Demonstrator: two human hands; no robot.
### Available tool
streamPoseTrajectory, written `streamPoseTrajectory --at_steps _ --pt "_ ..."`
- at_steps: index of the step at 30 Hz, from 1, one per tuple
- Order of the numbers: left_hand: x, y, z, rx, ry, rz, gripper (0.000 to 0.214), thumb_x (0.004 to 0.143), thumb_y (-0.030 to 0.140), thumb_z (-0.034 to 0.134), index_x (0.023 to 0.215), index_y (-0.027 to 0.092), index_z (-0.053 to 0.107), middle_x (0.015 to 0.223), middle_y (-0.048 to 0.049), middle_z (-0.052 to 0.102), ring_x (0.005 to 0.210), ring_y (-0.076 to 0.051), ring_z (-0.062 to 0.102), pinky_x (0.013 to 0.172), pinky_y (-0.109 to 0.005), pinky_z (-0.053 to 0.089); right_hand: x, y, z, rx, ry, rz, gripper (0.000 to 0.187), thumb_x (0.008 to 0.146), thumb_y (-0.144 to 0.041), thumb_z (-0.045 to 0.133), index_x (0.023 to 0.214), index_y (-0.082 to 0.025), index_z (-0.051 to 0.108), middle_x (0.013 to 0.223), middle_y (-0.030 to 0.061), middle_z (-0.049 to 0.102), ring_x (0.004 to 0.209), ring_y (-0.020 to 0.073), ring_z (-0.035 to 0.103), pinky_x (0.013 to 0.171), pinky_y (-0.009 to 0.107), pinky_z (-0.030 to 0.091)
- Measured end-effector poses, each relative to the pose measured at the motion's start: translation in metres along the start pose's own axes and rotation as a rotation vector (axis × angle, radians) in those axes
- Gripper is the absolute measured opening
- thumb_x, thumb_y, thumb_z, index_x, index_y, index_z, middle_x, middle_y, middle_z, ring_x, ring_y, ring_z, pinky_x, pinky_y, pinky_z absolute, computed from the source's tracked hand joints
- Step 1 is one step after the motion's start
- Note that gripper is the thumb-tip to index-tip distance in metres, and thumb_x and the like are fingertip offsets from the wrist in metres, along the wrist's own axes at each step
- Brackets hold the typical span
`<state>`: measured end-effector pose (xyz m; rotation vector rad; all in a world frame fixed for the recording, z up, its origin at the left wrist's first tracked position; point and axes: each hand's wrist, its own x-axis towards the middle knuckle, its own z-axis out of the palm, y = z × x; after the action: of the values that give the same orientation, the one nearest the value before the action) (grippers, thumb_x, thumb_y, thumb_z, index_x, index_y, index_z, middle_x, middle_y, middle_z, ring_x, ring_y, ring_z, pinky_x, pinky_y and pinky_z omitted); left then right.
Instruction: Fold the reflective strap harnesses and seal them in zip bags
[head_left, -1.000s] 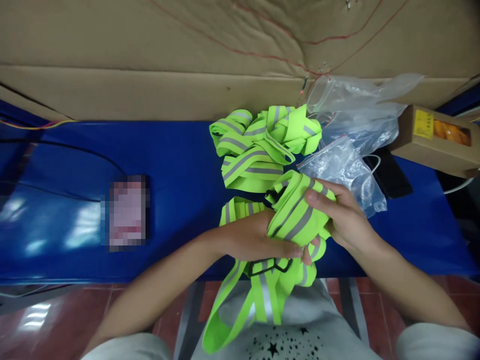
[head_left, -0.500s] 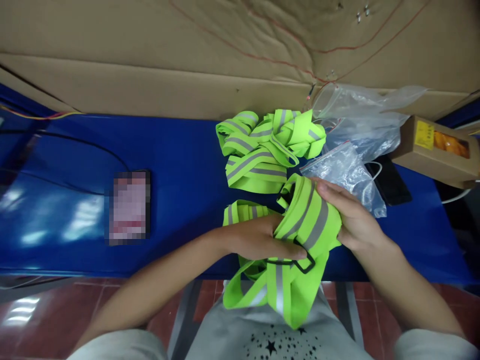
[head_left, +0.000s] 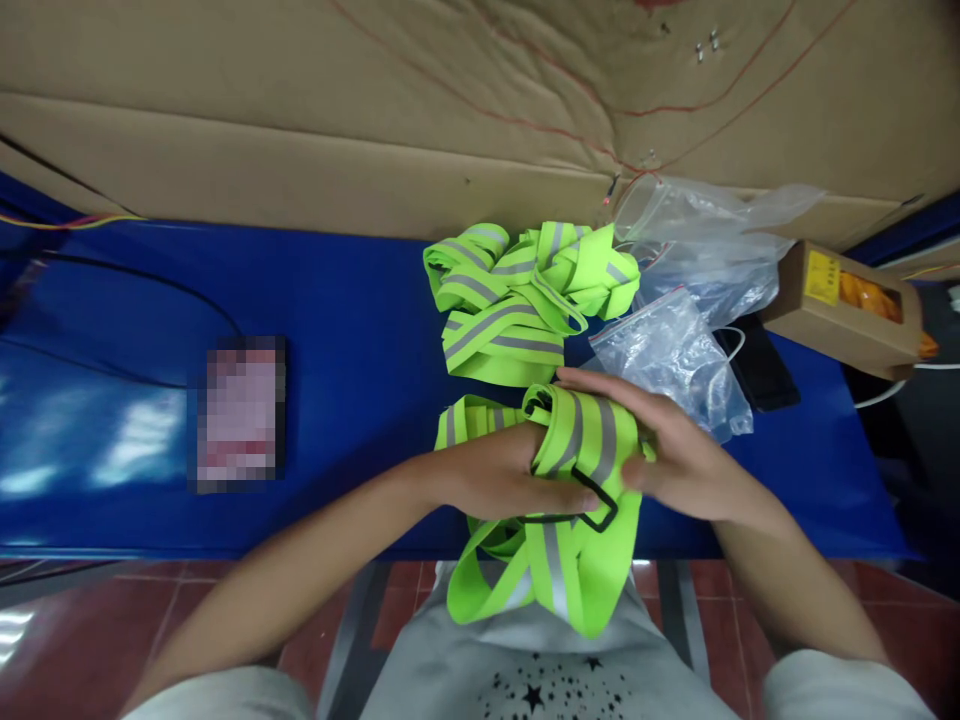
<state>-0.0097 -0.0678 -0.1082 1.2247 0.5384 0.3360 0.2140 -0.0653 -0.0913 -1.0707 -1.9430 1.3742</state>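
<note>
A neon yellow-green reflective strap with grey stripes (head_left: 555, 565) is bunched between my two hands at the table's front edge. My left hand (head_left: 499, 475) grips the bundle from the left, thumb lying over it beside a black buckle (head_left: 598, 525). Around the bundle's right side curls my right hand (head_left: 679, 455), its fingers along the top and the thumb on the near face. Loose loops of the strap hang over the edge in front of my lap. Behind my left wrist lies another folded strap part (head_left: 457, 420); whether it joins the held bundle I cannot tell.
More reflective straps (head_left: 510, 345) lie heaped behind my hands on the blue table (head_left: 352, 330). To the right are clear plastic bags (head_left: 675, 355), a black phone (head_left: 769, 370) and a cardboard box (head_left: 844, 315). A blurred-out device (head_left: 240, 415) with cables sits left. Cardboard stands behind.
My right hand has shifted over the bundle, its fingers now further along the top and its thumb on the near face. The bundle's top sits lower and looks more compact.
</note>
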Motion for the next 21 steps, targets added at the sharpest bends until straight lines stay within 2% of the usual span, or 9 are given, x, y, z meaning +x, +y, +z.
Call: streamPoseTrajectory --at_steps 2,4,6,9,13,16,19,21 --pt "0.002 -0.001 0.004 -0.180 0.050 -0.086 0.030 0.079 0.037 0.083 0.098 0.016 0.072 0.093 -0.0053 0.074 0.087 -0.020 0.069 0.078 -0.031 0.056 0.000 -0.002 0.003 -0.103 0.049 0.014 0.068 0.085 -0.053 0.081 0.144 -0.029 0.058 0.136 0.0064 0.069 0.118 0.0295 0.069 0.098 0.042 0.059" --pt "0.005 -0.001 0.010 -0.439 0.126 -0.167 0.039 0.070 0.033 0.090 0.100 0.016 0.072 0.090 -0.0047 0.074 0.082 -0.019 0.069 0.077 -0.031 0.057 0.002 -0.001 0.007 -0.171 0.171 0.006 0.054 0.088 -0.043 0.080 0.136 -0.027 0.062 0.126 0.0053 0.074 0.109 0.0265 0.072 0.092 0.039 0.061" --pt "0.008 0.000 0.016 -0.672 0.201 -0.183 0.046 0.067 0.028 0.091 0.108 0.016 0.072 0.090 -0.0047 0.074 0.078 -0.019 0.069 0.076 -0.032 0.057 0.004 0.002 0.010 -0.255 0.287 -0.082 0.050 0.089 -0.037 0.079 0.135 -0.026 0.063 0.129 0.0061 0.073 0.115 0.0271 0.071 0.099 0.041 0.059" --pt "0.010 0.002 0.025 -0.833 0.266 -0.139 0.061 0.065 0.021 0.090 0.122 0.020 0.070 0.092 -0.0035 0.075 0.078 -0.018 0.069 0.076 -0.032 0.057 0.003 0.008 0.009 -0.439 0.436 -0.284 0.062 0.087 -0.031 0.082 0.144 -0.029 0.058 0.144 0.0082 0.065 0.132 0.0322 0.062 0.114 0.049 0.050" --pt "0.008 0.000 0.034 -0.805 0.295 -0.158 0.076 0.057 0.018 0.094 0.127 0.021 0.066 0.092 -0.0026 0.073 0.078 -0.020 0.069 0.077 -0.033 0.056 -0.003 0.012 0.004 -0.609 0.511 -0.492 0.078 0.085 -0.033 0.082 0.155 -0.036 0.047 0.154 0.0076 0.056 0.138 0.0396 0.056 0.115 0.060 0.047" --pt "0.007 -0.002 0.035 -0.722 0.340 -0.111 0.069 0.058 0.022 0.093 0.122 0.020 0.067 0.090 -0.0012 0.071 0.077 -0.019 0.067 0.076 -0.031 0.054 -0.005 0.009 0.002 -0.626 0.505 -0.551 0.079 0.087 -0.030 0.080 0.157 -0.038 0.045 0.156 0.0070 0.054 0.138 0.0395 0.057 0.114 0.059 0.049" --pt "0.005 0.002 0.029 -0.546 0.292 -0.077 0.044 0.069 0.031 0.086 0.108 0.017 0.071 0.086 -0.0014 0.069 0.077 -0.017 0.063 0.070 -0.028 0.050 -0.008 -0.001 -0.002 -0.504 0.445 -0.470 0.072 0.085 -0.025 0.082 0.150 -0.034 0.054 0.150 0.0072 0.060 0.135 0.0363 0.060 0.115 0.054 0.049" --pt "0.002 0.008 0.022 -0.351 0.169 -0.068 0.034 0.075 0.035 0.080 0.102 0.017 0.072 0.086 -0.0020 0.068 0.078 -0.017 0.061 0.069 -0.028 0.050 -0.013 -0.009 -0.005 -0.307 0.318 -0.280 0.059 0.086 -0.028 0.082 0.142 -0.033 0.062 0.141 0.0064 0.067 0.128 0.0325 0.065 0.110 0.047 0.054"
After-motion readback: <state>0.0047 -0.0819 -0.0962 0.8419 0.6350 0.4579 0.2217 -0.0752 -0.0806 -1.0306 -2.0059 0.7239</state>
